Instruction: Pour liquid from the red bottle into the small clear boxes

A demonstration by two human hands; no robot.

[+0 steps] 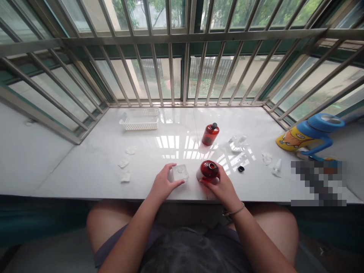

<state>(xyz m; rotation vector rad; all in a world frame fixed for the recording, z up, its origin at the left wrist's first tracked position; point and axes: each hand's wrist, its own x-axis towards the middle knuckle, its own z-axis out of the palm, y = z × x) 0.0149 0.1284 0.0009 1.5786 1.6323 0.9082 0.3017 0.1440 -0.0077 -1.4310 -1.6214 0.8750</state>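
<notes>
My left hand (163,182) grips a small clear square box (180,172) on the white marble sill, thumb and fingers on its sides. Beside it my right hand (220,187) wraps round an open red bottle (209,169) that stands upright with its mouth uncovered. A small black cap (241,169) lies on the sill to the right of that bottle. Farther back a second red bottle (210,134) stands with a black cap on it.
A white slotted basket (140,119) sits at the back left. Several white pads (125,163) lie left of my hands. Clear plastic wrapping (238,143) and a small white dropper piece (277,167) lie right. A blue and yellow kids' cup (309,134) lies at the far right. Window bars (170,76) close the back.
</notes>
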